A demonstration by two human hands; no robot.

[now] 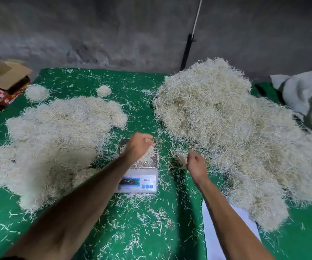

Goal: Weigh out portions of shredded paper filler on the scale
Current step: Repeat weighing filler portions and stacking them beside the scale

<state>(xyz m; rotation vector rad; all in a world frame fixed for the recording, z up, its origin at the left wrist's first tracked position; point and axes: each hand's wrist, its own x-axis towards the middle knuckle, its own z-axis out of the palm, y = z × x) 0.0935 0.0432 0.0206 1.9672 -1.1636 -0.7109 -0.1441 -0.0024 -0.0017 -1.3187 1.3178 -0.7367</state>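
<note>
Mid-task. Left hand point(139, 145) over the scale point(139, 171), fingers curled on the tuft there. Right hand point(195, 163) pinches a clump at the edge of the big pile point(235, 132). Left heap point(57, 139) looks like finished portions; plenty of filler left on the desk point(142, 222).

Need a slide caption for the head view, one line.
Left hand over the scale, right hand pinching shredded paper beside the large pile.

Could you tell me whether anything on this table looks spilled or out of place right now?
Yes: loose paper shreds are scattered all over the green cloth, well outside the two big piles, and some lie against the scale. Strands touching its platform could skew a reading. Nothing looks damaged.
</note>
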